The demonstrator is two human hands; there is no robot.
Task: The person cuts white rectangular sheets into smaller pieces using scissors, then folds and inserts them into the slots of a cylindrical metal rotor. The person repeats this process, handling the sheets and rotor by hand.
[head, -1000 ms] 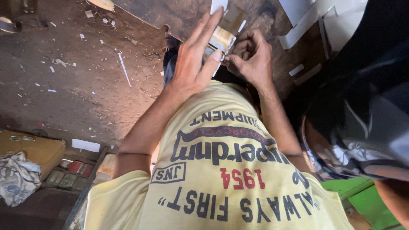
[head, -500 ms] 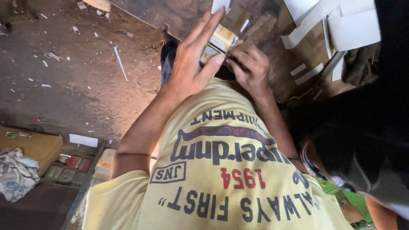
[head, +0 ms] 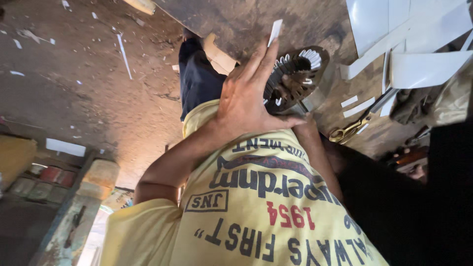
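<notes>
Left hand (head: 246, 98) pressed flat, fingers spread, against slotted motor stator core (head: 293, 79) | right hand hidden, grip cannot be told | core judged heavy, rigid; best held by outer rim | scissors (head: 352, 129) nearby

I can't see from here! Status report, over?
Left hand flat, open on slotted metal ring. Right hand hidden behind it. Scissors lie beside, clear.

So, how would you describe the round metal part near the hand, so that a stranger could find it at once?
Start at the dark, worn workbench at the top. Below the white paper sheets and left of the brass-handled scissors, a dark slotted metal disc lies by the left hand. Only it is round, with white paper strips in its slots.
</notes>
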